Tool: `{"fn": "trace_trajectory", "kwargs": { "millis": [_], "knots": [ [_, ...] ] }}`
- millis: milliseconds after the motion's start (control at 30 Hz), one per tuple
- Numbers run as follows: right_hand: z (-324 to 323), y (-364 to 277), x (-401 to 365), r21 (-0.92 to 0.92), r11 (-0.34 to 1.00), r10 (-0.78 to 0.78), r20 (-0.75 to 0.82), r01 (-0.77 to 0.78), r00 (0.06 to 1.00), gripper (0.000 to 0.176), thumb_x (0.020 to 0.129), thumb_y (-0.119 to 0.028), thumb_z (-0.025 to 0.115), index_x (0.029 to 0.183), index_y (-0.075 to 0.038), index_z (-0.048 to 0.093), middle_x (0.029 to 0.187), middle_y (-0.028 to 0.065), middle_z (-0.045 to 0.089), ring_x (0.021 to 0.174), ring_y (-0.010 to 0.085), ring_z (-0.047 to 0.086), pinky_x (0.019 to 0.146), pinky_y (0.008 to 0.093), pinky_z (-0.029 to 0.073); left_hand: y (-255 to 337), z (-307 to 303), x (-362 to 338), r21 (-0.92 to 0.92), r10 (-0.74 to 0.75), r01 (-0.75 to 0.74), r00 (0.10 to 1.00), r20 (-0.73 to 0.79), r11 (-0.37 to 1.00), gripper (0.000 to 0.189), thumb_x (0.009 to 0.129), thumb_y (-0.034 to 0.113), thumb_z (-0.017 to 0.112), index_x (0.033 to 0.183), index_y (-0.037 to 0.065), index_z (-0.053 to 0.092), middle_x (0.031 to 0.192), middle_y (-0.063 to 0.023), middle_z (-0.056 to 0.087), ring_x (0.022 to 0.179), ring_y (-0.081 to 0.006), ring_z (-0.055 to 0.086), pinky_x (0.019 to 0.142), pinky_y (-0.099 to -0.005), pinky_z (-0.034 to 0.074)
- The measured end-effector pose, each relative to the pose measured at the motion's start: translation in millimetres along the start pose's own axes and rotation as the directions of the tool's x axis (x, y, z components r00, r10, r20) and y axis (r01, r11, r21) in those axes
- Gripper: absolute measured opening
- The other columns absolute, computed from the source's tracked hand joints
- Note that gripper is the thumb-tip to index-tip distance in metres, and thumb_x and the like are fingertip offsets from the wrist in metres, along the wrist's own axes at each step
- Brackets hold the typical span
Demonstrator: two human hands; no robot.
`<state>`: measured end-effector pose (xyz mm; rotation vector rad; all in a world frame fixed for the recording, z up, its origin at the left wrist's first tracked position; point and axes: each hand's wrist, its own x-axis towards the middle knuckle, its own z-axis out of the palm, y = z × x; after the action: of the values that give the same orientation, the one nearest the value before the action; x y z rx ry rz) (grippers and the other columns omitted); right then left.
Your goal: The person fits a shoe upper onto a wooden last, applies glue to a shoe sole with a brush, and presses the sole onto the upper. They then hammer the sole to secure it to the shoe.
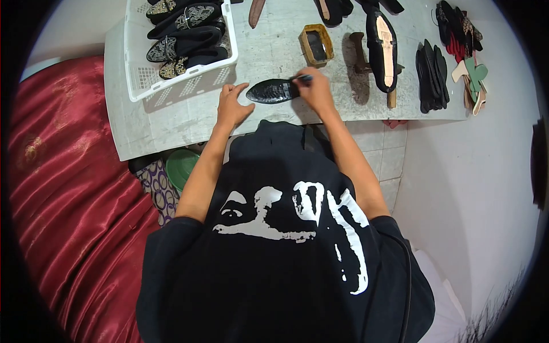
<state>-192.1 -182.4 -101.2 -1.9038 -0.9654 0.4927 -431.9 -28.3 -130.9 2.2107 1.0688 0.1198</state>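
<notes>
A glossy black shoe sole [269,91] lies flat on the grey table, its pointed end to the left. Beside that tip is my left hand [233,106], fingers spread and nothing held. My right hand [315,90] is closed around a dark, thin tool [302,78] over the sole's right end; the tool looks like a brush, but its shape is partly hidden by the fingers. Just above my right hand stands a yellowish rectangular container [316,44] with dark contents.
A white basket [189,80] of decorated black shoes stands at the upper left. Right of the container, a black shoe [382,51] rests sole up on a stand. Black shoe parts [432,77] and green and beige pieces [474,77] lie farther right on the table [171,128].
</notes>
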Motion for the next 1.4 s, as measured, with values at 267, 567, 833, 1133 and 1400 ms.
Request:
{"fn": "trace_trajectory", "kwargs": {
  "millis": [267,567,833,1133,1400],
  "knots": [
    [-38,26,9,-0.136,0.957,-0.215,0.257,0.255,0.942,0.024,0.078,0.005,0.072,0.101,0.0,0.07,0.097,0.0217,0.072,0.1,0.0448,0.067,0.086,0.0506,0.053,40,15,-6,0.173,-0.104,0.103,0.995,0.0,0.98,0.08,0.067,0.035,0.097,0.142,0.027,0.069,0.129,-0.0073,0.052,0.123,-0.0335,0.056,0.1,-0.0527,0.052],
    [-67,32,22,-0.088,0.971,-0.186,0.312,0.223,0.932,0.019,0.082,0.002,0.071,0.1,-0.002,0.068,0.096,0.0227,0.071,0.098,0.0467,0.067,0.083,0.0526,0.053,71,9,-5,0.253,-0.317,0.295,0.947,0.047,0.921,0.083,0.067,0.038,0.098,0.143,0.032,0.068,0.14,-0.0012,0.048,0.135,-0.0299,0.048,0.113,-0.0762,0.033],
    [-23,20,29,-0.048,0.907,-0.368,0.393,0.418,0.843,0.021,0.078,0.005,0.069,0.097,-0.002,0.067,0.095,0.0232,0.07,0.097,0.0468,0.067,0.083,0.0528,0.054,56,29,-5,0.17,-0.336,0.331,0.942,0.004,0.928,0.09,0.059,0.042,0.101,0.143,0.032,0.068,0.147,-0.0018,0.044,0.141,-0.0334,0.042,0.116,-0.0831,0.023],
    [-69,33,40,-0.196,0.923,-0.243,0.368,0.33,0.898,0.015,0.085,-0.001,0.074,0.099,-0.002,0.069,0.094,0.0248,0.071,0.095,0.0481,0.068,0.08,0.0535,0.054,69,23,-8,0.15,-0.369,0.366,0.929,-0.01,0.918,0.091,0.056,0.044,0.102,0.141,0.033,0.07,0.148,-0.0015,0.043,0.143,-0.0326,0.041,0.119,-0.0818,0.02],
    [-25,16,39,-0.077,0.944,-0.255,0.451,0.322,0.855,0.011,0.086,-0.002,0.073,0.094,0.0,0.066,0.09,0.0276,0.069,0.093,0.0495,0.067,0.078,0.0547,0.052,65,28,-8,0.147,-0.376,0.378,0.926,-0.039,0.914,0.086,0.06,0.045,0.101,0.14,0.035,0.07,0.148,0.0014,0.044,0.142,-0.0318,0.043,0.119,-0.081,0.019]
  ]
}}
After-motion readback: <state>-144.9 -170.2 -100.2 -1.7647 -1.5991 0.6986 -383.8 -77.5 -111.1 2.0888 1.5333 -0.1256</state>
